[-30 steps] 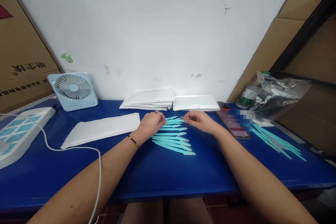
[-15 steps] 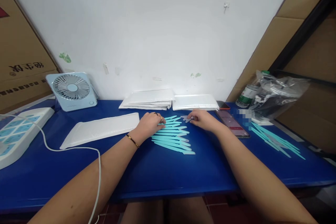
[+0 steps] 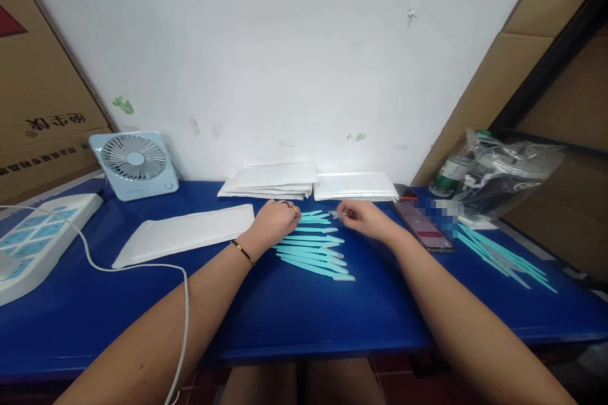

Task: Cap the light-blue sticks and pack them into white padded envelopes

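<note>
Turquoise eyebrow razors (image 3: 308, 252) with pale heads lie fanned in a row on the blue table, heads to the right. My left hand (image 3: 278, 223) is closed at the left end of the farthest razors, its fingertips curled around a turquoise handle and partly hidden. On the right of the row, my right hand (image 3: 361, 216) pinches small clear plastic blade caps (image 3: 336, 215) between thumb and fingers, close to the razor heads. Left of my left hand lies a single white padded envelope (image 3: 185, 234).
White padded envelopes (image 3: 270, 176) are stacked against the wall. A phone (image 3: 425, 228), more turquoise razors (image 3: 506, 256), a bottle (image 3: 449, 176) and a plastic bag (image 3: 517, 171) stand right. Left are a fan (image 3: 135, 164), a power strip (image 3: 45, 243) and a white cable (image 3: 185, 304).
My left fingers have curled in more tightly at the far razors. The clear caps are gathered closer into my right fingers. The whole view has shifted slightly.
</note>
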Demonstrator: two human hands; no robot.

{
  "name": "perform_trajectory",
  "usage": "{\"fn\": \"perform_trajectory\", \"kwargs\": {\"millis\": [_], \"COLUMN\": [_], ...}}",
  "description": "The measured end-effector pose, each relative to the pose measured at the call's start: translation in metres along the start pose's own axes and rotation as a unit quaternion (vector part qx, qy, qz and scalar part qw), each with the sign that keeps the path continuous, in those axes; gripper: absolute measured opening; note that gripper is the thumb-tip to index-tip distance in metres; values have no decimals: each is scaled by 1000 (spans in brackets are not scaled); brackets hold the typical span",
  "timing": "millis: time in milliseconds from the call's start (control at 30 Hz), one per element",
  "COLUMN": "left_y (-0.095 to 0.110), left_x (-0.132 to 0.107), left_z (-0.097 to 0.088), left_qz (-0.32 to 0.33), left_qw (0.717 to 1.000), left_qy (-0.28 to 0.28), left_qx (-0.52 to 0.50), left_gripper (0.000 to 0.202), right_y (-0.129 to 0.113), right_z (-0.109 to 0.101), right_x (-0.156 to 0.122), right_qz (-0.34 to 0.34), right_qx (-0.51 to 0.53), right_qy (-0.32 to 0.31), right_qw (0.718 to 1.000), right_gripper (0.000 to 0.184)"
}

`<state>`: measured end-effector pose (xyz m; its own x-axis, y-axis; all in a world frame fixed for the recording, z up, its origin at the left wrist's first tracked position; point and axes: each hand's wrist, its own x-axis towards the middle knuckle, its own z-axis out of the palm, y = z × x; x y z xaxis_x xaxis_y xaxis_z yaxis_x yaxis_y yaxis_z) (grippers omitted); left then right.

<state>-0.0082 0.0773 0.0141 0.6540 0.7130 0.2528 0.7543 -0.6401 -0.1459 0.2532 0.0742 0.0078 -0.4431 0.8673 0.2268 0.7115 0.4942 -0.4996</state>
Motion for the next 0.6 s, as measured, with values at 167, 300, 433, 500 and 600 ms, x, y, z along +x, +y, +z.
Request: {"fn": "perform_trajectory", "kwargs": {"millis": [167,300,433,500,600], "left_y": [0,3,1,0,-1], "left_x": [0,0,0,0,-1], "left_z": [-3,-5,-4,-4,-5], "left_qz": [-8,-14,-10,-15,-24], "left_qw": [1000,1000,1000,1000,999], "left_qy": [9,2,5,1,4], "left_qx": [-4,-16,-19,-20,-36], "left_gripper": [25,24,24,24,25], "right_y": [-8,-10,-11,-12,-13], "right_z": [0,2,1,-1,-2], "right_x": [-1,0,-1,-2,-2], "right_qz": [-10,-14,-13,-11,-13], "right_qx": [47,45,43,41,39], "right_qy": [-17,-19,-14,-3,8], "right_qw": [999,999,999,999,999], "right_gripper": [19,20,20,19,19]}}
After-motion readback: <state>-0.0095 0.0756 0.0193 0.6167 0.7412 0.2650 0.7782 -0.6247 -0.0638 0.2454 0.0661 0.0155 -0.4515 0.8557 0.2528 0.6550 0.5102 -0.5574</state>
